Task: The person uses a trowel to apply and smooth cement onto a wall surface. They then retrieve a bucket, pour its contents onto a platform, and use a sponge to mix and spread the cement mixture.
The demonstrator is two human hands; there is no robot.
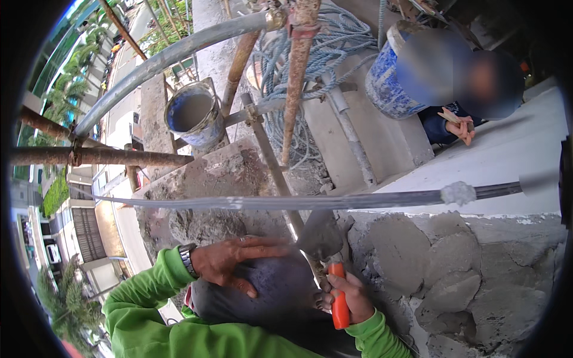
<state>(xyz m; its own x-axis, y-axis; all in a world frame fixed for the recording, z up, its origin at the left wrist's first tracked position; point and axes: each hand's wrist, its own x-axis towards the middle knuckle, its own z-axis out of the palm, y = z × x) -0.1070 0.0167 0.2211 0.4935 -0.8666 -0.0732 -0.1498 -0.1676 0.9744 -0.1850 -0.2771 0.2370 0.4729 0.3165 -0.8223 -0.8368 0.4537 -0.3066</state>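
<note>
My right hand (349,295) grips the orange handle (339,310) of a trowel, whose grey, mortar-smeared blade (319,235) points upward. My left hand (233,268) has its fingers stretched out over a dark, blurred, cloth-like surface (262,295), possibly my leg, at the bottom centre. Rough grey mortar (453,274) lies in overlapping patches to the right of the trowel. A long grey strip (358,203) with a mortar lump on it crosses just above the blade.
Rusty scaffold pipes (298,71), coiled blue rope (328,42) and a bucket of grey mix (191,116) stand ahead. A co-worker (453,128) holding something pale crouches at upper right by a blue bucket (388,83). A street far below (104,227) shows beyond the left edge.
</note>
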